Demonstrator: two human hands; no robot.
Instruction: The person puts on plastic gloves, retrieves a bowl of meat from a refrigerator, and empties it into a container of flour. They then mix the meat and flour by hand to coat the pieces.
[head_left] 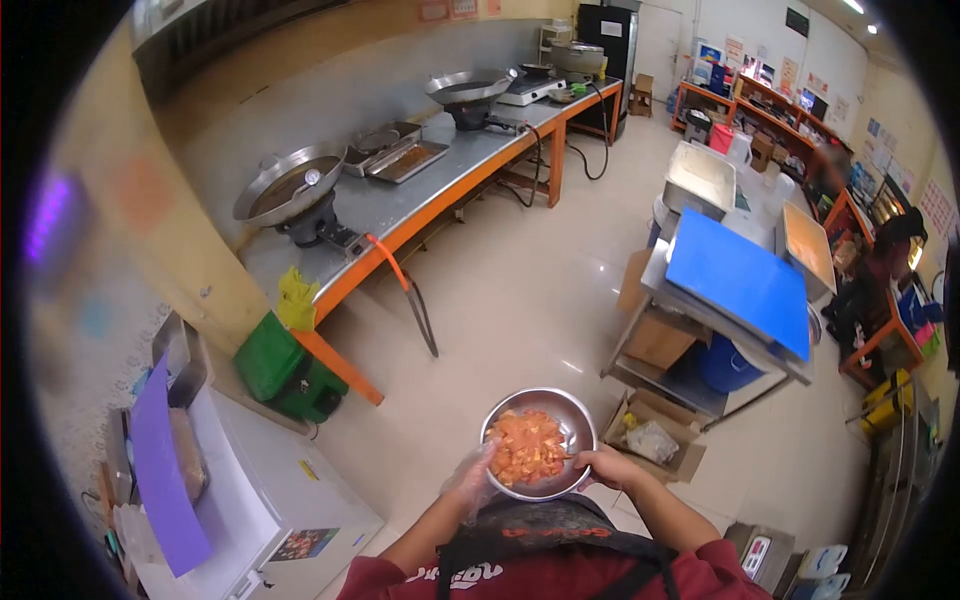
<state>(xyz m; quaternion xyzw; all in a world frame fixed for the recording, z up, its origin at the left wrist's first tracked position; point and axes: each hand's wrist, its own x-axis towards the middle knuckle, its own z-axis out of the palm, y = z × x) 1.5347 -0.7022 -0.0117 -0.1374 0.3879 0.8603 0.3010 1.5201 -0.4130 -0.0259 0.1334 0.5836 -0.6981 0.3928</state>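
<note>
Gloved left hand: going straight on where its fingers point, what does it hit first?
The metal bowl: the left hand points up-right at its near rim, probably touching it; past that, the chopped orange pieces. Depth is unclear.

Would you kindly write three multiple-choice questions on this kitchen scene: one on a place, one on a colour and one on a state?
1. Where is the metal bowl?
A. On the steel counter
B. Held in front of the person
C. On the floor

2. What colour is the large flat board at right?
A. Blue
B. Red
C. White

3. What state is the bowl in?
A. Empty
B. Upside down
C. Holding chopped pieces

Answers:
1. B, since the gloved left hand and bare right hand hold its edges.
2. A, as its whole top is plain blue.
3. C, as orange-red pieces are heaped inside.
</note>
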